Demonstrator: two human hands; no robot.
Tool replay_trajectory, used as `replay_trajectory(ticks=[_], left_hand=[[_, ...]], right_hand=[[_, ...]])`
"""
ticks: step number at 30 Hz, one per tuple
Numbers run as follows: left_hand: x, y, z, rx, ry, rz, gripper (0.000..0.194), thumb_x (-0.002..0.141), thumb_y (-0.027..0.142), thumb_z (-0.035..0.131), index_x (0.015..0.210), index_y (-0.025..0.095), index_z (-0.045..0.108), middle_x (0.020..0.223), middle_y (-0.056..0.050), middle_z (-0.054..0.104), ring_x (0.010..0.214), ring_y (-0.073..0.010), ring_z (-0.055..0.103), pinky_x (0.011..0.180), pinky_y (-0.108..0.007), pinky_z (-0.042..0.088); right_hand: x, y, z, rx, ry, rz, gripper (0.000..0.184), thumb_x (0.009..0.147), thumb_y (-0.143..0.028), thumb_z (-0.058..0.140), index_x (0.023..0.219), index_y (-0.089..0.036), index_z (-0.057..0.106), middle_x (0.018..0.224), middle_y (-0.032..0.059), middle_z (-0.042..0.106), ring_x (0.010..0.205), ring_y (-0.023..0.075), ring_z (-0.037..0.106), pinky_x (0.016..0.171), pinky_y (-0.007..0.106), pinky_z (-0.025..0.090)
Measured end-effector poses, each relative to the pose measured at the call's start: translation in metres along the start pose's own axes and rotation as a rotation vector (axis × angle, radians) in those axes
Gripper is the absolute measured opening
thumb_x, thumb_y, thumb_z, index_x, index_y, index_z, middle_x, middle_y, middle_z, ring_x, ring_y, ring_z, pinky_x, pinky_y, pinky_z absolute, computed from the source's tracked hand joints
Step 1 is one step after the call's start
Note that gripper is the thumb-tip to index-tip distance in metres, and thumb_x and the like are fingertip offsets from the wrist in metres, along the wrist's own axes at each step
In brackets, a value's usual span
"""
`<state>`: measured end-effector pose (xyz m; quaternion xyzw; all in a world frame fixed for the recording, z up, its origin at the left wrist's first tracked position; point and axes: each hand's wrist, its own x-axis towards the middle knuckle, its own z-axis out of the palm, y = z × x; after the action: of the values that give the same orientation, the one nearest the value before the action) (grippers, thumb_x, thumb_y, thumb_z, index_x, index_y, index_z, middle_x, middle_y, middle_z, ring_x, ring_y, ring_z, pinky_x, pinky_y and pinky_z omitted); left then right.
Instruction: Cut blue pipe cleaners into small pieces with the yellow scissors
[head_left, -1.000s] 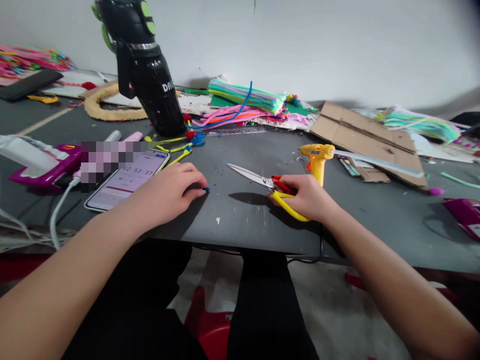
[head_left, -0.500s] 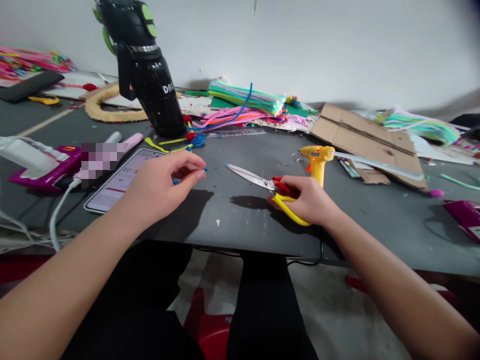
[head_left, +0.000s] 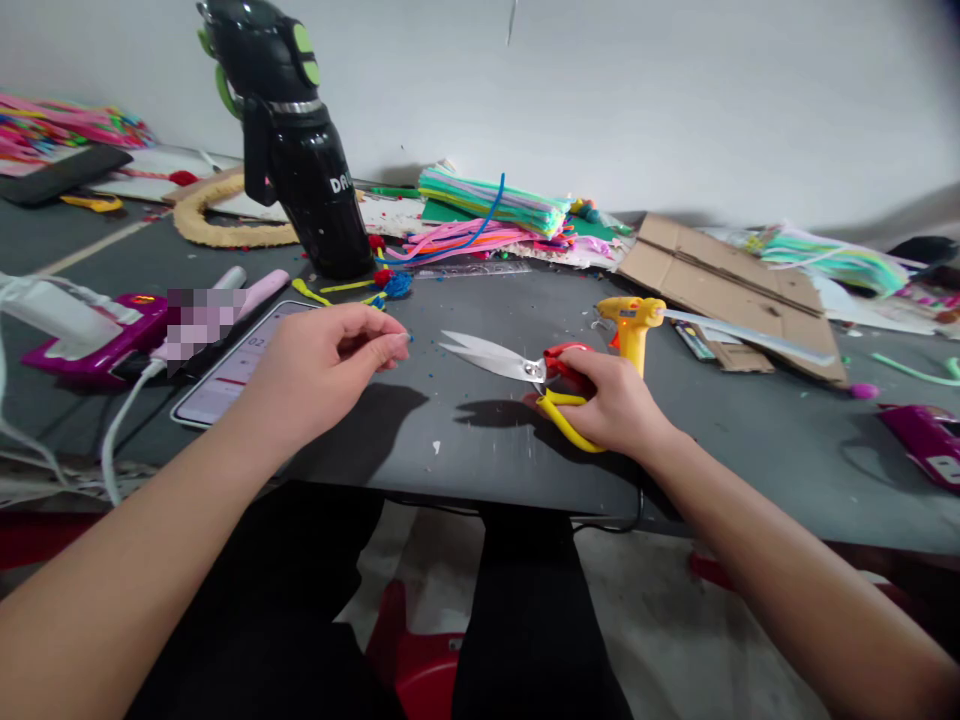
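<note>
My left hand (head_left: 322,365) hovers over the table's near part with thumb and forefinger pinched on a small blue piece (head_left: 409,339). Only its tip shows; the fingers cover the rest. Wrapped round the red and yellow handles of a pair of scissors (head_left: 536,371) is my right hand (head_left: 619,400). The blades are slightly parted and point left toward the pinched fingers, a short gap away. A phone (head_left: 217,380) lies partly beneath my left forearm. Beyond that hand rests a blue fuzzy ball (head_left: 397,285) beside yellow fuzzy stems (head_left: 322,294).
A yellow glue gun (head_left: 632,318) stands just behind my right hand. Farther back are a tall black bottle (head_left: 311,180), bundled pipe cleaners (head_left: 495,203) and a cardboard sheet (head_left: 731,290). To the left is a purple power strip (head_left: 97,340) with white cables.
My left hand has lifted off the tabletop, keeping the blue piece pinched. The scissors' blades, closed before, have parted slightly, while my right hand stays nearly in place.
</note>
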<state>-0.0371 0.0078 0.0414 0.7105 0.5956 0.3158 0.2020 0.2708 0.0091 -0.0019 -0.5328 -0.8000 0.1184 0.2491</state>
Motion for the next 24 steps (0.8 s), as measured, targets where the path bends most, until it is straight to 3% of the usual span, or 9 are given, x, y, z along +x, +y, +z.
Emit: replay_trajectory(ticks=[2,6,15,24], left_hand=[[0.0003,-0.0001,-0.0004,-0.016,-0.005,0.000,0.027,0.085,0.047,0.062,0.086,0.021,0.071,0.075,-0.002,0.073,0.066,-0.0149,0.064,0.064,-0.027,0.051],[0.0000,0.0010,-0.0019,-0.036,-0.019,-0.013,0.030,0.084,0.049,0.062,0.085,0.020,0.071,0.077,-0.003,0.074,0.067,-0.0154,0.066,0.063,-0.026,0.051],[-0.0003,0.0045,0.0026,0.019,-0.090,0.059,0.026,0.088,0.043,0.056,0.087,0.023,0.072,0.081,-0.002,0.074,0.070,-0.0162,0.065,0.066,-0.028,0.050],[-0.0012,0.0066,0.0051,0.140,-0.086,0.099,0.029,0.088,0.044,0.055,0.090,0.021,0.073,0.085,-0.002,0.074,0.071,-0.0152,0.061,0.069,-0.027,0.046]], right_hand=[[0.0002,-0.0004,0.0004,-0.015,0.003,-0.021,0.039,0.074,-0.055,0.072,0.082,-0.019,0.059,0.076,0.0032,0.060,0.064,0.0133,0.045,0.061,0.027,0.034],[0.0005,0.0034,0.0020,-0.057,-0.004,-0.042,0.038,0.074,-0.054,0.071,0.081,-0.019,0.058,0.079,0.0040,0.062,0.064,0.0133,0.047,0.062,0.027,0.035],[0.0013,0.0024,0.0032,-0.025,-0.031,-0.045,0.038,0.076,-0.055,0.070,0.077,-0.019,0.055,0.073,0.0020,0.059,0.063,0.0123,0.042,0.060,0.027,0.033],[0.0022,0.0058,0.0063,0.002,-0.052,-0.037,0.034,0.075,-0.047,0.072,0.071,-0.020,0.052,0.064,-0.0026,0.048,0.059,0.0103,0.033,0.057,0.026,0.030]])
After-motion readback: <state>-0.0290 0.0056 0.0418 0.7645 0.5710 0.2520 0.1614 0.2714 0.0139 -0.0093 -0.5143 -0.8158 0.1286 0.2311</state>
